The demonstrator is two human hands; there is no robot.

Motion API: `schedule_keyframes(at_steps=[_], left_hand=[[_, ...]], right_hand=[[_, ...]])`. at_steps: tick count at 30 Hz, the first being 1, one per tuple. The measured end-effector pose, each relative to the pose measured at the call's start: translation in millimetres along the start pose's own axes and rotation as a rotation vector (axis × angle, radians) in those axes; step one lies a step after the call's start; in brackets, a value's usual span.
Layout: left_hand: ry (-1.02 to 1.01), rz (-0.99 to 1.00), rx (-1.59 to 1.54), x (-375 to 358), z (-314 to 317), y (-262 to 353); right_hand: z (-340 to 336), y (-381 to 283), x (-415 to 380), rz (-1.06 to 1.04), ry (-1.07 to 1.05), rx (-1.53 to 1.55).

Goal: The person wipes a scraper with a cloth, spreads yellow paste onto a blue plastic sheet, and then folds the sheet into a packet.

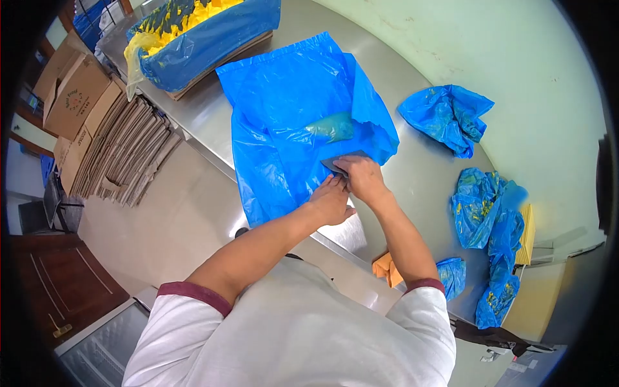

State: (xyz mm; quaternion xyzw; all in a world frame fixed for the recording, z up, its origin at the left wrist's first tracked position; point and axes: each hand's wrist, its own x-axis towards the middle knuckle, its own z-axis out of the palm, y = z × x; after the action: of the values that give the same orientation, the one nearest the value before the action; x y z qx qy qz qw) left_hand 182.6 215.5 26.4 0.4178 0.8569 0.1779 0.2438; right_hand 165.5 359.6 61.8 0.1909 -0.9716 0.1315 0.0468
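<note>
A large blue plastic bag lies spread on the steel table, with a greenish-yellow lump showing on it or through it. At the bag's near right edge, my right hand is closed on a flat dark grey piece, possibly a scraper. My left hand lies just below it, fingers stretched out and touching near the right hand, thumb apart. The right fingers partly hide the grey piece, and its full shape is not visible.
A blue-lined box of yellow pieces stands at the far left of the steel table. Crumpled blue bags with yellow residue lie along the right side. An orange item sits near the front edge. Flattened cardboard boxes lean at left.
</note>
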Motion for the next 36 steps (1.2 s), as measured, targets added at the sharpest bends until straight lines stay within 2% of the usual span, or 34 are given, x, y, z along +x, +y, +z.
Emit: schedule_keyframes(at_steps=[2, 5, 8, 11, 12, 14, 17, 21, 24, 26, 27, 29, 31, 34, 36], left_hand=[[0.035, 0.002, -0.003, 2, 5, -1], [0.098, -0.001, 0.007, 6, 11, -2], [0.176, 0.006, 0.042, 14, 19, -7], [0.271, 0.028, 0.083, 22, 7, -11], [0.235, 0.005, 0.084, 21, -2, -7], [0.17, -0.041, 0.09, 24, -17, 2], [0.236, -0.012, 0.08, 31, -18, -4], [0.297, -0.009, 0.064, 34, -22, -1], [0.337, -0.044, -0.014, 50, -30, 4], [0.41, -0.044, -0.043, 68, -25, 1], [0.422, -0.036, -0.034, 73, -27, 4], [0.446, -0.018, -0.017, 82, -29, 10], [0.434, -0.002, -0.007, 87, -29, 13], [0.448, 0.001, 0.019, 88, -30, 16], [0.457, -0.017, 0.048, 86, -29, 21]], right_hand=[[16, 7, 7, -0.036, 0.123, -0.012], [25, 13, 18, 0.007, 0.14, -0.018], [-1, 5, -3, 0.05, 0.136, 0.092], [-49, -1, -56, 0.217, 0.395, 0.308], [-58, 4, -80, 0.274, 0.504, 0.381], [-61, 23, -132, 0.427, 0.656, 0.153], [-31, 59, -203, 0.684, 0.516, -0.102], [-13, 39, -232, 0.692, 0.219, -0.202], [-10, 42, -218, 0.751, 0.4, 0.244], [8, 51, -186, 0.831, 0.598, 0.551], [23, 59, -167, 0.858, 0.624, 0.739], [26, 55, -125, 0.998, 0.497, 0.982], [34, 62, -96, 1.046, 0.466, 1.101], [34, 68, -76, 1.013, 0.378, 1.136], [37, 68, -72, 0.968, 0.422, 1.214]])
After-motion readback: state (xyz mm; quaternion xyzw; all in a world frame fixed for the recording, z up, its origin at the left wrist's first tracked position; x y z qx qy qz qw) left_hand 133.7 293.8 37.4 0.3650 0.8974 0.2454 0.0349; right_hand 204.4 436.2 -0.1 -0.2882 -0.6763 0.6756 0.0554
